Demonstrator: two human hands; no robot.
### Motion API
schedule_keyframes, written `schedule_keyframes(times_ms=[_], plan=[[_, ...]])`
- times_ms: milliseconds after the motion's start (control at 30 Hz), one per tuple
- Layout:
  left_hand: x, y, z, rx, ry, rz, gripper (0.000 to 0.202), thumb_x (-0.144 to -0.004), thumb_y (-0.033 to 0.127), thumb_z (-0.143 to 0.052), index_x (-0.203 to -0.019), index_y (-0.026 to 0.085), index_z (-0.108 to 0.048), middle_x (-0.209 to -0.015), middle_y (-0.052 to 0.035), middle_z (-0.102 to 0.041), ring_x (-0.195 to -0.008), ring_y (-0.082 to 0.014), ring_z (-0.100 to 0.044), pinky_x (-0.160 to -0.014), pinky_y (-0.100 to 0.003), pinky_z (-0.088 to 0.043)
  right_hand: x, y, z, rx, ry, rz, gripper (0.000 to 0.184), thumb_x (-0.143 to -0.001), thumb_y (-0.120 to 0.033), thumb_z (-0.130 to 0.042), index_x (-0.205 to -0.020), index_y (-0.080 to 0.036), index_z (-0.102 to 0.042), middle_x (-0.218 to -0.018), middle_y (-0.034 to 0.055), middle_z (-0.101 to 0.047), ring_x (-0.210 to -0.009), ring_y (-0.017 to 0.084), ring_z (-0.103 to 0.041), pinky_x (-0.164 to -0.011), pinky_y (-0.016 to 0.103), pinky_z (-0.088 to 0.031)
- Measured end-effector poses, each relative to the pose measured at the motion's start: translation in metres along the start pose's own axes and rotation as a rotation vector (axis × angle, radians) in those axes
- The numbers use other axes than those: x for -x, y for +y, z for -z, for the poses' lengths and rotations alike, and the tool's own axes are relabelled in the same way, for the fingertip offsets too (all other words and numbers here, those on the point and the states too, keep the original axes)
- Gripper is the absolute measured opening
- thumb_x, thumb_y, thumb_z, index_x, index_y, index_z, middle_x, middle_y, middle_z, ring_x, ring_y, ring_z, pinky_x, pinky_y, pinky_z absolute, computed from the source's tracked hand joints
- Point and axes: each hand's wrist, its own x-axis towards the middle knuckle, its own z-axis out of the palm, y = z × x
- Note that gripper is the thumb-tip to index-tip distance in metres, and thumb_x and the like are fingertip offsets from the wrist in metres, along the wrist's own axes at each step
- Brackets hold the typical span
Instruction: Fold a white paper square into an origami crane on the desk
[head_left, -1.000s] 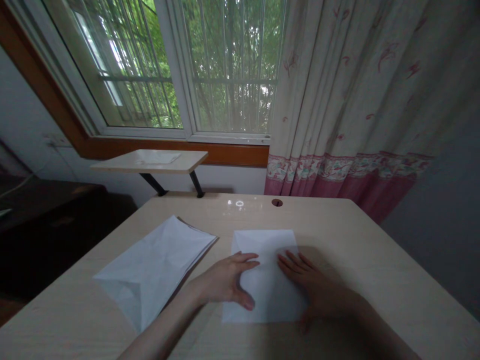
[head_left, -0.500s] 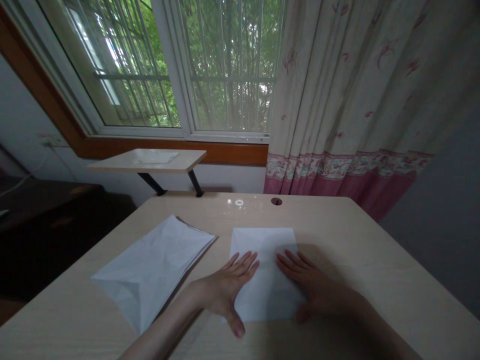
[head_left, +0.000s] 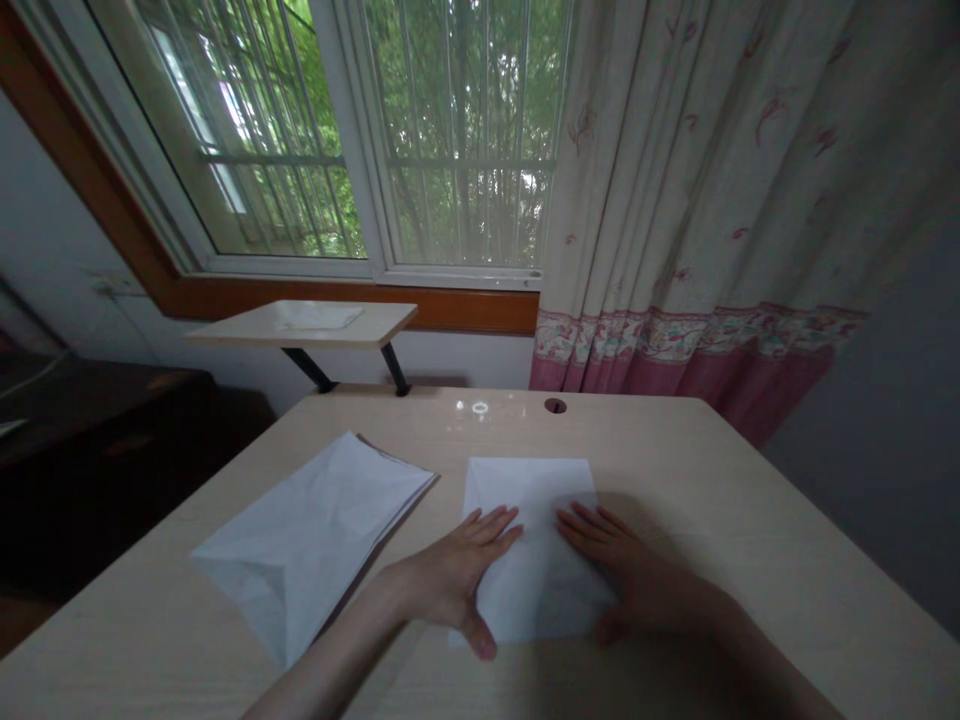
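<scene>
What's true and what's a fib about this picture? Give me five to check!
1. The left hand is on the white sheet. True.
2. The right hand is holding a cup. False: it lies spread on the same sheet.
3. The paper pile lies to the left of the sheet. True.
4. The curtain is all black. False: it is pale, with pink at the bottom.
5. Something white lies on the little shelf. True.
</scene>
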Motion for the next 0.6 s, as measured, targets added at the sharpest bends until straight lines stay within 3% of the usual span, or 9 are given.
schedule_keyframes(times_ms=[100, 300, 600], plan=[[0.001, 0.001, -0.001, -0.024, 0.006, 0.018, 0.116, -0.056, 0.061, -0.078, -0.148, 0.019, -0.022, -0.154, -0.0197, -0.011, -0.140, -0.0391, -0.010, -0.110, -0.060, -0.009, 0.002, -0.007, 0.005, -0.010, 0.006, -0.032, 0.100, -0.071, -0.063, -0.066, -0.148, -0.024, -0.016, -0.155, 0.0074, -0.013, -0.141, 0.028, -0.009, -0.114, 0.049, -0.005], [0.001, 0.013, -0.005, -0.052, 0.092, 0.082, 0.120, -0.050, 0.055, -0.081, -0.148, 0.016, -0.021, -0.153, -0.0214, -0.012, -0.139, -0.0425, -0.009, -0.108, -0.056, -0.025, 0.005, -0.013, 0.008, -0.040, 0.043, -0.068, 0.089, -0.077, -0.056, -0.066, -0.147, -0.025, -0.019, -0.153, 0.0077, -0.019, -0.141, 0.029, -0.012, -0.114, 0.051, -0.009], [-0.006, 0.039, -0.014, -0.099, 0.346, 0.015, 0.097, -0.055, 0.034, -0.078, -0.140, 0.022, -0.033, -0.135, -0.0129, -0.043, -0.122, -0.0336, -0.042, -0.103, -0.046, -0.036, 0.005, -0.010, 0.011, -0.155, 0.088, -0.072, 0.072, -0.084, -0.060, -0.055, -0.144, -0.028, -0.030, -0.151, 0.0047, -0.027, -0.140, 0.027, -0.015, -0.114, 0.051, -0.011]])
